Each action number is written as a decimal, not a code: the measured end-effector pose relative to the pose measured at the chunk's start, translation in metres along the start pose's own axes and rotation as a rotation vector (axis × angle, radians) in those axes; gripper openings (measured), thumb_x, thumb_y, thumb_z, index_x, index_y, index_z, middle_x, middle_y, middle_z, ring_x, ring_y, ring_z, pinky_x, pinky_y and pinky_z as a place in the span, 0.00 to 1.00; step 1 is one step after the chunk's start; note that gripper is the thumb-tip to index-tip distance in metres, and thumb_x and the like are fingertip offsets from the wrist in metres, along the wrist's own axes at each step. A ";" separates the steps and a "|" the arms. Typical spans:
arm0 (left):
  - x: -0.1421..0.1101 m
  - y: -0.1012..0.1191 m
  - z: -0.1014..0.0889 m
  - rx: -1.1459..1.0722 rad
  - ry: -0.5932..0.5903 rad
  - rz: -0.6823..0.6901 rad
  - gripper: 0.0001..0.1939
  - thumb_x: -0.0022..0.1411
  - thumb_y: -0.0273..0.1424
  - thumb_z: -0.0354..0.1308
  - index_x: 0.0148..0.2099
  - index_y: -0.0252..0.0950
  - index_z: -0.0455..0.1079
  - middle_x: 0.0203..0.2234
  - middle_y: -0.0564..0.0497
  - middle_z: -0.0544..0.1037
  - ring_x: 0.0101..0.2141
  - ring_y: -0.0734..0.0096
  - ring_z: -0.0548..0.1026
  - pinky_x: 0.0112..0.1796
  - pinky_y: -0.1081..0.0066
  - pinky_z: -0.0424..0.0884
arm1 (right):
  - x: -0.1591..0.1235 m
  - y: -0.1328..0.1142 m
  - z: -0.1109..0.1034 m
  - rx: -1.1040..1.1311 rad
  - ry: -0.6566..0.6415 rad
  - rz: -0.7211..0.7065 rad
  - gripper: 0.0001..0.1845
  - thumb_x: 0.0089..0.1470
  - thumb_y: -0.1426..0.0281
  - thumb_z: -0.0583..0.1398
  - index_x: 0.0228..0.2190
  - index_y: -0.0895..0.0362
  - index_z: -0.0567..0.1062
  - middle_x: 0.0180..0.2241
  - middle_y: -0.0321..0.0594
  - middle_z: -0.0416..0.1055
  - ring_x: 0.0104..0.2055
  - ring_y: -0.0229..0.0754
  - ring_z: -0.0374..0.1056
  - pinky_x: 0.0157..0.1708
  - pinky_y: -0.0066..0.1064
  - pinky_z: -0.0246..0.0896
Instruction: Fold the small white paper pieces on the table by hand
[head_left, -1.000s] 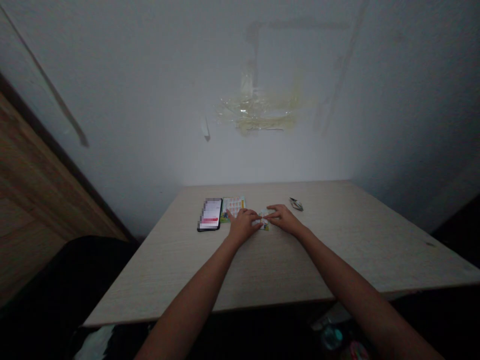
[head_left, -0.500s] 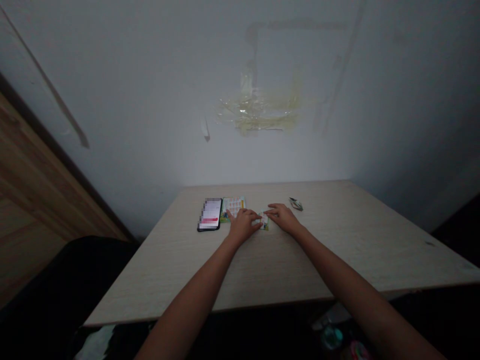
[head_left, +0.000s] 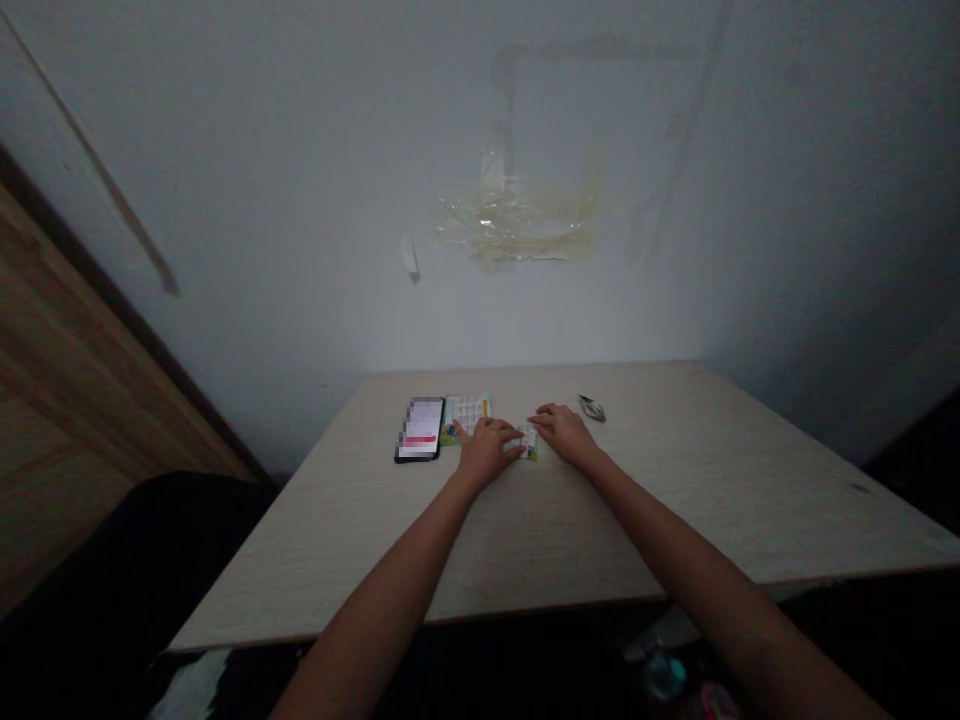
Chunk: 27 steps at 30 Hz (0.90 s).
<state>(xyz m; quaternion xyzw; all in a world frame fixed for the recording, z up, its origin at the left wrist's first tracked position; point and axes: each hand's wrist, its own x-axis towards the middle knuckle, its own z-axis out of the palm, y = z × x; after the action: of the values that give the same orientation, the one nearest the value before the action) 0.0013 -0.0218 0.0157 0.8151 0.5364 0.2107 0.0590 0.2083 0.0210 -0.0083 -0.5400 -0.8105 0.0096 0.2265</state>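
Note:
My left hand rests on the table with its thumb and forefinger at the left edge of a small printed sheet; its outer finger sticks out to the left. Close by, my right hand has its fingertips pinched together at the sheet's upper right corner. The sheet is pale with green and yellow at its lower edge, and the hands cover part of it. Behind my left hand lies a larger printed sheet with rows of small pictures or text, too small to read.
A phone with a lit, blurred screen lies left of the larger sheet. A small folded or crumpled wrapper-like piece is beyond my right hand. The pale wooden table meets a wall with old tape on it.
My right hand has shifted slightly, its fingers drawing closer together at the small sheet's corner. My left hand and the other things stay in place.

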 end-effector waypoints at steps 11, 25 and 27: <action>-0.002 0.003 0.000 0.052 0.000 -0.002 0.14 0.65 0.45 0.55 0.50 0.53 0.76 0.48 0.51 0.77 0.56 0.51 0.65 0.57 0.26 0.30 | -0.001 0.009 0.001 0.176 0.048 -0.019 0.12 0.58 0.65 0.61 0.42 0.52 0.82 0.49 0.43 0.75 0.52 0.46 0.67 0.56 0.38 0.58; -0.002 0.003 -0.002 0.048 -0.021 0.007 0.15 0.65 0.45 0.55 0.50 0.53 0.76 0.47 0.51 0.77 0.55 0.52 0.65 0.57 0.25 0.31 | -0.004 -0.010 -0.008 0.116 0.018 -0.017 0.10 0.58 0.63 0.61 0.35 0.55 0.80 0.43 0.43 0.74 0.48 0.44 0.66 0.51 0.34 0.58; -0.003 0.003 -0.002 0.049 -0.023 0.005 0.15 0.65 0.45 0.55 0.50 0.53 0.76 0.47 0.51 0.77 0.55 0.52 0.65 0.57 0.26 0.31 | -0.005 -0.012 -0.009 0.108 0.020 -0.001 0.10 0.58 0.62 0.61 0.34 0.55 0.80 0.42 0.43 0.74 0.48 0.44 0.66 0.51 0.34 0.58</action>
<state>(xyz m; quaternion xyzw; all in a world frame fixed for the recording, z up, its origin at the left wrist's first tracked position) 0.0024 -0.0258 0.0181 0.8201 0.5384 0.1884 0.0448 0.2022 0.0098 0.0010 -0.5269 -0.8067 0.0477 0.2634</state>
